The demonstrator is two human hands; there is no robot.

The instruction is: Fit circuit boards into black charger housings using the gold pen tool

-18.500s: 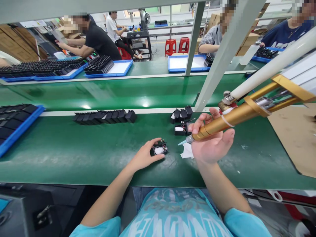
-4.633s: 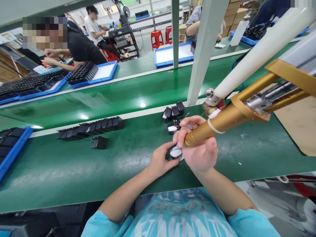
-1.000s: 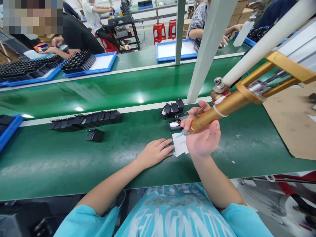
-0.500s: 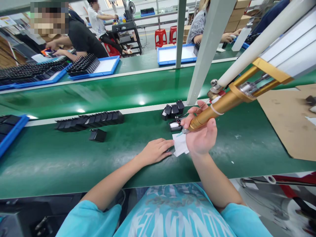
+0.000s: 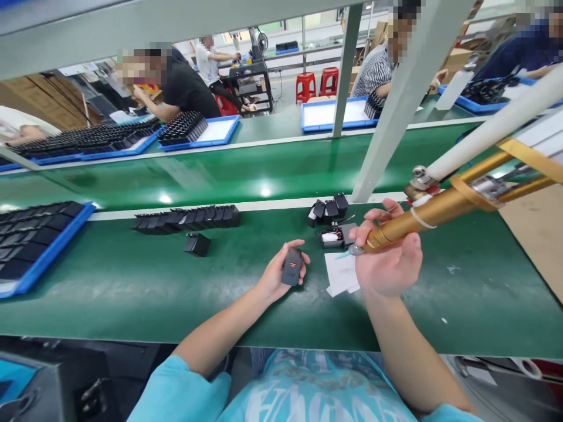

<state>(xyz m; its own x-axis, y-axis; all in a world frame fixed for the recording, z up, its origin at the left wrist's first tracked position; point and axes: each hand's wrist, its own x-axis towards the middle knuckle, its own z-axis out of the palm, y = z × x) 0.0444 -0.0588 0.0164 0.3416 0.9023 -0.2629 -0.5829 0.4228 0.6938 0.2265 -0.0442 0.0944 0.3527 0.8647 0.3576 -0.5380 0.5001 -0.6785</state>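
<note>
My left hand (image 5: 273, 276) is closed around a small black plastic case (image 5: 291, 268) with orange marks on its upper face, held over the green bench. My right hand (image 5: 389, 266) grips the gold barrel of a glue dispenser (image 5: 422, 218), whose narrow tip points left above white paper sheets (image 5: 339, 274). Just behind the paper lies an opened black case (image 5: 331, 239) with wires and a white part inside. A cluster of black cases (image 5: 328, 208) sits farther back. Left of my hands stand a lone black case (image 5: 197, 245) and a long row of black cases (image 5: 189, 218).
A blue tray (image 5: 83, 225) packed with black cases is on the left. A slanted grey post (image 5: 387, 117) rises at the bench's back edge. Cardboard (image 5: 534, 228) lies at right. Across the green divider, several co-workers sit by blue trays (image 5: 224, 129).
My left hand has come up off the bench beside the paper and turned, now showing the black case in it. The view has swung left; my right hand still holds the dispenser.
</note>
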